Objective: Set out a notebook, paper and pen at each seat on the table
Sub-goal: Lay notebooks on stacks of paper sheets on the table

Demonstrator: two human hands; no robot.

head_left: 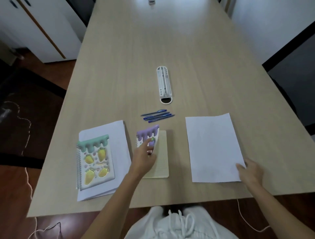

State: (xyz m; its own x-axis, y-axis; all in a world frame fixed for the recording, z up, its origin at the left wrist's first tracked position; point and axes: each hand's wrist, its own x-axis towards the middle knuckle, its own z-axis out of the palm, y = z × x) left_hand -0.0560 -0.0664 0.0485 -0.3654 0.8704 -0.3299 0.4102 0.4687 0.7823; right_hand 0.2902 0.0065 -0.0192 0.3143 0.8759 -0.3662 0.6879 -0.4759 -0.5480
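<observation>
A teal spiral notebook [95, 163] with yellow fruit on its cover lies on a stack of white paper [117, 134] at the near left. My left hand [144, 158] grips a purple spiral notebook [147, 134], tilted up off a plain beige notebook [162, 158] beneath it. Several blue pens [157, 116] lie just beyond. A single white sheet [213, 146] lies at the near right, and my right hand [249, 172] rests on its near right corner.
A white oblong plastic holder [164, 85] lies along the middle of the long wooden table [153, 42]. A small grey object [151, 2] sits at the far end. White cabinets stand at the left, dark chairs at both sides.
</observation>
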